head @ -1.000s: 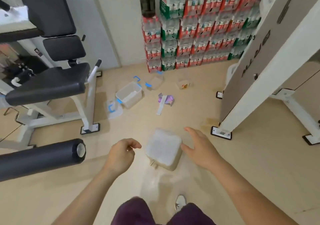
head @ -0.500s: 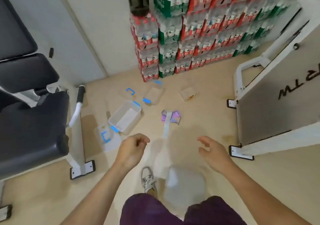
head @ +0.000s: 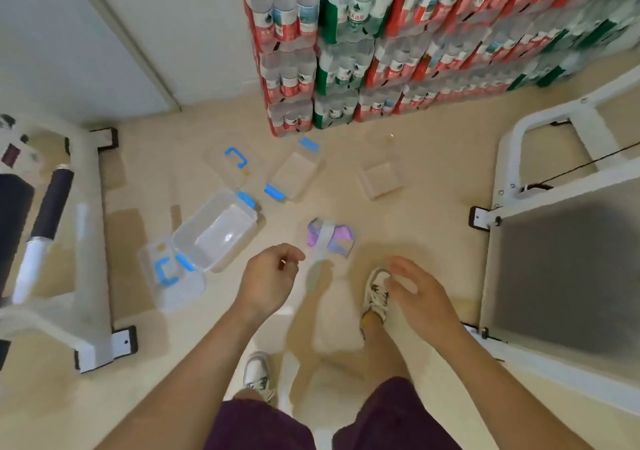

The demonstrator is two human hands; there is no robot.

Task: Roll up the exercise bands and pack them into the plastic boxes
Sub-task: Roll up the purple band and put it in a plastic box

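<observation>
Left hand: grip loosely curled, fingers bent toward the palm, holding nothing. Right hand: grip open, fingers spread and slightly bent, empty; motion blur softens the fingertips. Both hands hang above the floor, apart from every object on it. Head view, looking down: the exercise bands lie on the floor just ahead of the hands, a loose purple and pale bundle with a pale strip trailing from it toward the left hand; whether that strip touches the fingers cannot be told because of blur. To the left of the bands sits an open clear plastic box with blue latches, upright, nothing visible in it; its lid with a blue handle lies flat against its near-left end. Farther off, near the stacked packs of bottled water, lie a second lid with a blue handle, a second clear box with blue latches beside it, and a smaller clear container to the right, all well apart from the hands. White gym machine frames stand at both sides: one at left with a black padded bar, one at right with a grey panel. The person's shoes are on the floor below the hands, the right foot forward beneath the right hand; dark purple shorts fill the bottom edge.
</observation>
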